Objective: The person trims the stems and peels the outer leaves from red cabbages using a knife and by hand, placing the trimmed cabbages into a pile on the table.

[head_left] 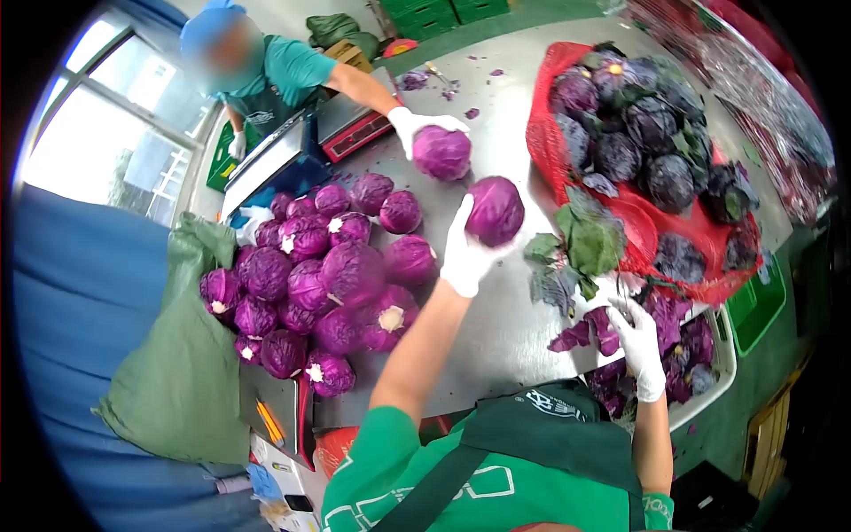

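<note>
cabbage [495, 209], a trimmed purple head, sits in the left hand [464, 255] above the steel table [496, 328], gloved fingers curled under and around it. largest nearby is the red net sack [550, 133] of untrimmed heads on the right, then the pile of trimmed cabbages [328, 275] on the left. a co-worker's gloved hand [409, 122] grips another cabbage [441, 152] just beyond. the right hand [640, 341] rests by loose leaves [589, 330], fingers bent; whether it grips anything i cannot tell

Bright window [115, 133] upper left, daylight in. Steel table [505, 328] centre. Green floor [753, 390] right. Green crates [443, 13] far back.
</note>
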`<state>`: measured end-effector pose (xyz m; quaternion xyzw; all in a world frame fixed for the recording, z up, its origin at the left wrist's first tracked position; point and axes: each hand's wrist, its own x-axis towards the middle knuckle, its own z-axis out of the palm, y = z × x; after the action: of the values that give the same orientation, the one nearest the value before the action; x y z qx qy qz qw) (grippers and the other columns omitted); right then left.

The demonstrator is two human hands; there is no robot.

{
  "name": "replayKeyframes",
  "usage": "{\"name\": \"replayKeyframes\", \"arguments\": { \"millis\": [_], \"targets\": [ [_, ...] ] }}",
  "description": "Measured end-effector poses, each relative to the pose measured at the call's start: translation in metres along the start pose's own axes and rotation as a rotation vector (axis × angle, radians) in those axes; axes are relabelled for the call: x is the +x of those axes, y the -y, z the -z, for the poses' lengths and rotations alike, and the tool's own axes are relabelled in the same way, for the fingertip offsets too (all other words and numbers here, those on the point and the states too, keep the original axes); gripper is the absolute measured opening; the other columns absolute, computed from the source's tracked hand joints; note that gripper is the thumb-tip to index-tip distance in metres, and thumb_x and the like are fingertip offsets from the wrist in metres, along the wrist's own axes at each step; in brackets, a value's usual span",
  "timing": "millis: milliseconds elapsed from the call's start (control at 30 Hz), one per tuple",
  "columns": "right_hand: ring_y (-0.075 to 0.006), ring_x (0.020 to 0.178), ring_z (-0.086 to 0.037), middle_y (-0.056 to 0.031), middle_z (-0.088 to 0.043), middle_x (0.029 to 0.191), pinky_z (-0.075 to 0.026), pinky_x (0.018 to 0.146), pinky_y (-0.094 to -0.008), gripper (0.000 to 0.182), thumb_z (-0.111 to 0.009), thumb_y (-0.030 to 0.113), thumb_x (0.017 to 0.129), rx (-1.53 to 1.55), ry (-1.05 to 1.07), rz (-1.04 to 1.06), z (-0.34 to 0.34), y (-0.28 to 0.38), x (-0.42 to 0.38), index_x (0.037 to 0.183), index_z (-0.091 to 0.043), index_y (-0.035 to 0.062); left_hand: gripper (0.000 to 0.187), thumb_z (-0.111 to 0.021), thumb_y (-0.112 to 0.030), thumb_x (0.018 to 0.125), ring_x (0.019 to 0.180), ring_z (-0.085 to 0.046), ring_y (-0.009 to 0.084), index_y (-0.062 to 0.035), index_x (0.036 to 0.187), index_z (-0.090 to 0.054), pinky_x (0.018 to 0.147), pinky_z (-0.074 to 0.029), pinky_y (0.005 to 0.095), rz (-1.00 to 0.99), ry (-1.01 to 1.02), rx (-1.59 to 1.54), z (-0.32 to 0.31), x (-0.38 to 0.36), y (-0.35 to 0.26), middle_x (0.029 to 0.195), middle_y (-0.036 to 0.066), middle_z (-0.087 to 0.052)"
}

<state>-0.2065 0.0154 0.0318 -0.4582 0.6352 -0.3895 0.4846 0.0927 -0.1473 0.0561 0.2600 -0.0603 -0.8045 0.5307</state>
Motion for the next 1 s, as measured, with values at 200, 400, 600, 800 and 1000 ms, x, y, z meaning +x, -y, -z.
{"name": "replayKeyframes", "arguments": {
  "millis": [200,400,600,800,1000],
  "targets": [
    [-0.0050,0.072,-0.056,0.0011,-0.064,0.087,-0.046,0.065,-0.0207,0.028,-0.063,0.011,0.096,0.122,0.024,-0.164,-0.015,-0.004,-0.005,0.120,-0.065,-0.0020,0.086,-0.091,-0.034,0.064,0.120,-0.052,0.0346,-0.0070,0.130,-0.043,0.102,-0.046,0.0486,-0.653,-0.518,1.418,0.045,0.118,-0.063,0.128,0.018,-0.048],
    [-0.0074,0.074,-0.058,-0.0005,-0.064,0.092,-0.049,0.066,-0.0245,0.039,-0.059,0.006,0.096,0.134,0.081,-0.201,-0.028,-0.030,-0.009,0.135,-0.057,0.0044,0.086,-0.087,-0.042,0.063,0.124,-0.049,0.0407,-0.0058,0.130,-0.050,0.104,-0.046,0.0507,-0.593,-0.684,2.137,0.049,0.157,-0.115,0.127,0.021,-0.054],
    [-0.0149,0.112,-0.057,-0.0068,-0.057,0.131,-0.048,0.090,-0.0282,0.065,-0.054,0.009,0.096,0.414,0.495,-0.176,-0.069,-0.002,0.016,0.157,-0.031,0.0154,0.086,-0.073,-0.052,0.079,0.140,-0.036,0.0367,-0.0110,0.147,-0.039,0.097,-0.046,0.0652,-0.264,-1.172,2.366,0.037,0.176,-0.168,0.142,0.018,-0.046],
    [-0.0177,0.141,-0.033,-0.0083,-0.029,0.163,-0.032,0.112,-0.0312,0.086,-0.052,-0.001,0.092,0.291,0.167,0.265,-0.093,-0.082,0.048,0.160,-0.001,0.0083,0.058,-0.073,-0.036,0.082,0.115,-0.059,0.0389,0.0011,0.125,-0.061,0.101,-0.046,0.0449,-1.031,0.069,2.197,-0.067,0.203,-0.083,0.121,0.024,-0.064],
    [-0.0121,0.132,-0.043,-0.0073,-0.036,0.159,-0.041,0.100,-0.0278,0.077,-0.052,-0.003,0.092,0.406,-0.370,-0.041,0.033,-0.111,-0.019,0.159,-0.016,0.0078,0.072,-0.071,-0.042,0.086,0.128,-0.052,0.0369,0.0009,0.139,-0.049,0.108,-0.042,0.0416,-0.735,0.633,2.290,-0.109,0.242,0.107,0.136,0.024,-0.055]
  ]
}}
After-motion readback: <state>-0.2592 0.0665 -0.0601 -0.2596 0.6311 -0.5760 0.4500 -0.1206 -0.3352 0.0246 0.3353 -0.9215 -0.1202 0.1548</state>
